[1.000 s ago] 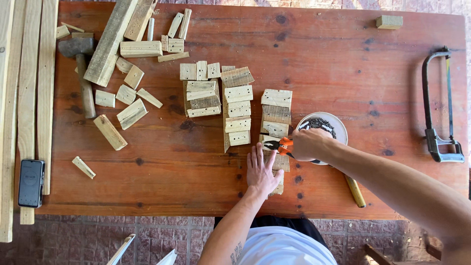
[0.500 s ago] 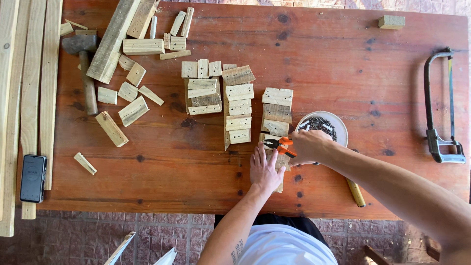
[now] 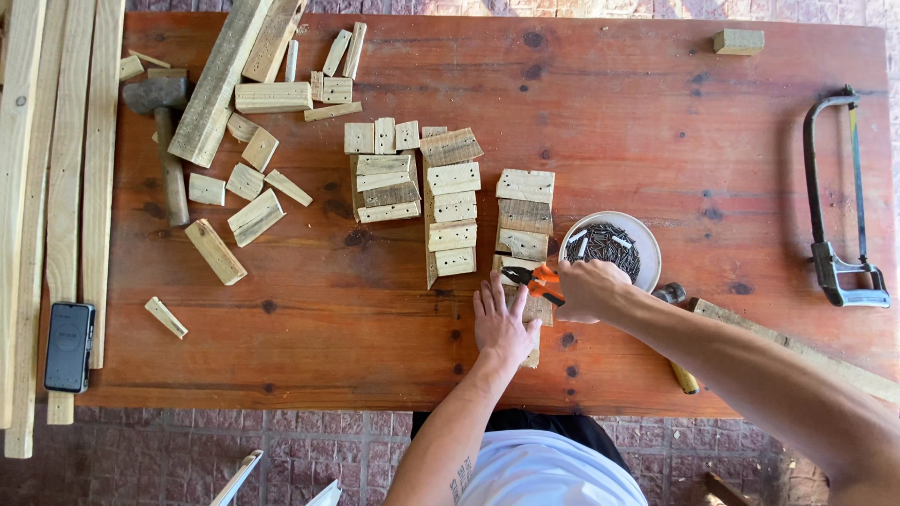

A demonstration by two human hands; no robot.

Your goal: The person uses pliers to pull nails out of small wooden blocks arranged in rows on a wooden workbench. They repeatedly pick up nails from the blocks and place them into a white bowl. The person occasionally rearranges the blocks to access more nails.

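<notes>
My left hand [image 3: 502, 323] lies flat, fingers spread, pressing a small wooden block [image 3: 536, 309] onto the red-brown table [image 3: 656, 122] near its front edge. My right hand [image 3: 589, 289] grips orange-handled pliers [image 3: 531, 277] whose dark jaws point left over that block. Just behind the hands stand stacked rows of cut wooden blocks [image 3: 450, 201]. A round white dish of dark nails [image 3: 609, 245] sits right beside my right hand.
A hacksaw [image 3: 834, 201] lies at the table's right end. A hammer [image 3: 167, 141], loose wood offcuts [image 3: 246, 178] and long planks [image 3: 56, 187] fill the left side. A dark phone [image 3: 69, 347] rests on the planks. One lone block [image 3: 738, 41] sits far right.
Both hands stay over the block near the front edge. My right hand with the pliers has shifted very slightly; the blocks and tools have not moved.
</notes>
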